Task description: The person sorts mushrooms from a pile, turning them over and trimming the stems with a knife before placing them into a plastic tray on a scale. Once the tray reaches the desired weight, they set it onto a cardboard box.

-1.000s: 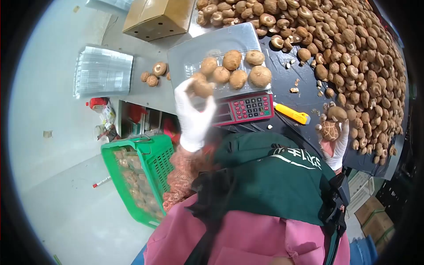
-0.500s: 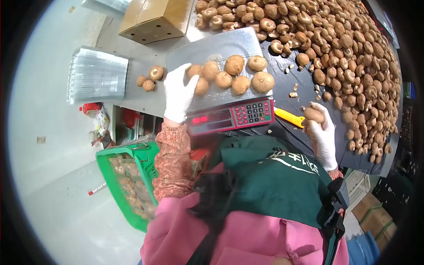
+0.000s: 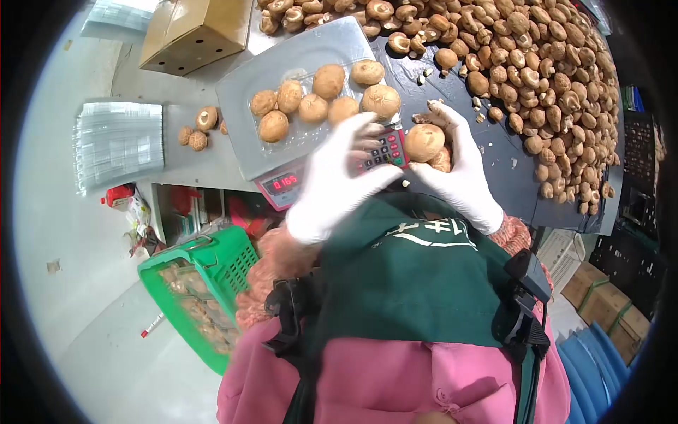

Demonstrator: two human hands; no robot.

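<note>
My left hand (image 3: 342,177), white-gloved, is open with its fingers apart over the right part of the scale's red control panel. My right hand (image 3: 459,166), also gloved, holds brown mushrooms (image 3: 425,143) to the right of the panel. Several mushrooms (image 3: 313,108) lie in a clear plastic tray (image 3: 293,73) on the scale's metal plate (image 3: 244,152). The red display (image 3: 284,182) is lit and seems to read 0.165.
A large heap of mushrooms (image 3: 537,71) covers the back right. A few mushrooms (image 3: 206,118) lie left of the scale. Stacked clear trays (image 3: 119,145) and a cardboard box (image 3: 194,35) stand farther left. Below is a green crate (image 3: 240,275) with packed mushrooms.
My left hand has left the tray's left side and moved right and down. My right hand has turned inward, with mushrooms in its fingers. The view has shifted right, and the yellow-handled tool no longer shows.
</note>
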